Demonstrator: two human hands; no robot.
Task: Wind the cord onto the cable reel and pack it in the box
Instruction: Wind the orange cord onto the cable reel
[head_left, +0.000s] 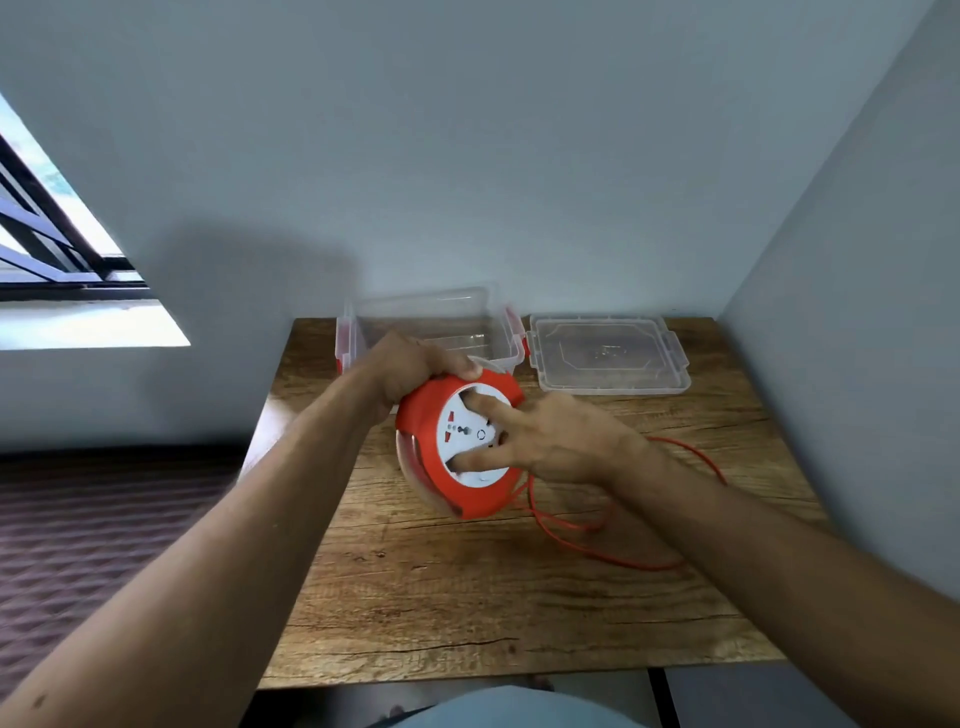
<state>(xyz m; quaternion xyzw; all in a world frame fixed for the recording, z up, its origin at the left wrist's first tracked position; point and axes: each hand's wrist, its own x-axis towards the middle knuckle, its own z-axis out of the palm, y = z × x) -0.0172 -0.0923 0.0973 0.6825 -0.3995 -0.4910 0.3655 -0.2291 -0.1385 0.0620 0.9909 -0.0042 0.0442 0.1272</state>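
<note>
My left hand (415, 364) holds the cable reel (460, 447) by its upper rim, grip closed around the orange housing. The reel is tilted above the table (467, 597), its white socket face toward me. My right hand (550, 441) lies on that face, grip spread wide: one fingertip in the upper recess, another in the lower recess of the white disc. The orange cord (597, 545) leaves the reel's lower right edge and lies in loose loops on the table under my right forearm. The clear box (498, 343) with red latches stands open just behind the reel. Its clear lid (608, 353) lies flat beside it, on the right.
</note>
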